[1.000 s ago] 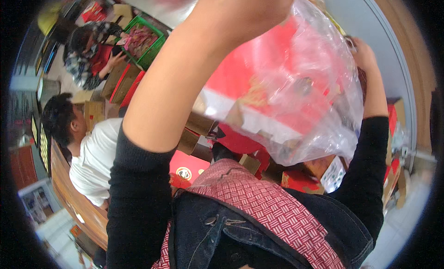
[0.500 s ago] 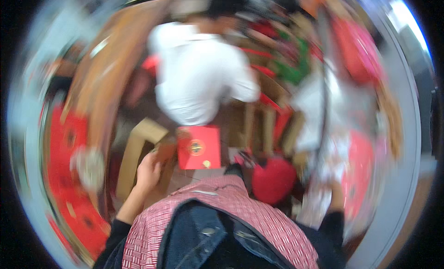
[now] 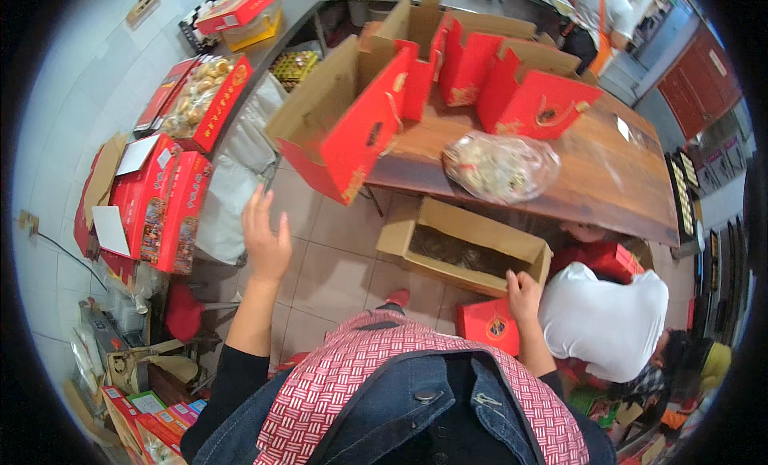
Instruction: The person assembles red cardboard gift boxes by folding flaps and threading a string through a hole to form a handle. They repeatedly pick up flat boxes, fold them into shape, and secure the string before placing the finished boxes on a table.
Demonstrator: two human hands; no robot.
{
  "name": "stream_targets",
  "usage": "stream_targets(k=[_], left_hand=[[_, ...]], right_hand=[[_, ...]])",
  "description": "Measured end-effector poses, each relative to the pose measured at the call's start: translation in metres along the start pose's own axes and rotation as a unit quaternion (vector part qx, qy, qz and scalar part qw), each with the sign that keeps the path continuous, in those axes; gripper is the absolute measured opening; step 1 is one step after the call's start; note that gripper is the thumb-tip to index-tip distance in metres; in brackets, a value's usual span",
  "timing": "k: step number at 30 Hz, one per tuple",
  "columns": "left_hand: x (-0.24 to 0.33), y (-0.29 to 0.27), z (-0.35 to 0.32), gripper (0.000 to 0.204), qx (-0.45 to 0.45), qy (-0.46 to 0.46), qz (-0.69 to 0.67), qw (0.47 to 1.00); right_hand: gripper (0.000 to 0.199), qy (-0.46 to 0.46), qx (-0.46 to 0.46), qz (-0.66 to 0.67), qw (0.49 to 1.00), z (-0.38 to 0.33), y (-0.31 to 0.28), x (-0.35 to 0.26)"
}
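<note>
Head view: left hand (image 3: 266, 239) hangs open, empty; right hand (image 3: 524, 293) grips the cardboard box (image 3: 466, 245) rim, which could tip from one-sided pull.

A long wooden table (image 3: 616, 177) carries open red gift boxes (image 3: 528, 89) along its far edge and a clear bag of snacks (image 3: 502, 167) (knotted shut) just in front of them, above a tiled floor (image 3: 328, 265) bearing a brown carton (image 3: 468, 245).

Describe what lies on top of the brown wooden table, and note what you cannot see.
On the wooden table stand several open red gift boxes and a clear plastic bag of small pale items. What the upright boxes hold is hidden by their walls, and the bag's contents are too small to identify.
</note>
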State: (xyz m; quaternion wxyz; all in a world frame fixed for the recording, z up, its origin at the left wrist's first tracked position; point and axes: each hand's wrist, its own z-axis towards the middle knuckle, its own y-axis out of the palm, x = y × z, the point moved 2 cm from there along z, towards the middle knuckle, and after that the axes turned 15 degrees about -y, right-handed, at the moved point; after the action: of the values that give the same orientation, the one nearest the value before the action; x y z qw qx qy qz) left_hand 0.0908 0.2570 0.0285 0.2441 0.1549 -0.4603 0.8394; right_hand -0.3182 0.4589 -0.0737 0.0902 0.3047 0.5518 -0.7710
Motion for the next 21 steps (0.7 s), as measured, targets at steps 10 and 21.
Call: stream_targets(k=[10,21], left_hand=[[-0.028,0.073,0.100,0.032,-0.099,0.033,-0.193,0.976],[0.006,0.152,0.146,0.042,-0.405,-0.143,-0.248,0.868]], right_hand=[[0.019,0.004,-0.152,0.154,0.976,0.089,0.118,-0.067],[0.023,-0.134,-0.013,0.112,0.985,0.282,0.354,-0.079]])
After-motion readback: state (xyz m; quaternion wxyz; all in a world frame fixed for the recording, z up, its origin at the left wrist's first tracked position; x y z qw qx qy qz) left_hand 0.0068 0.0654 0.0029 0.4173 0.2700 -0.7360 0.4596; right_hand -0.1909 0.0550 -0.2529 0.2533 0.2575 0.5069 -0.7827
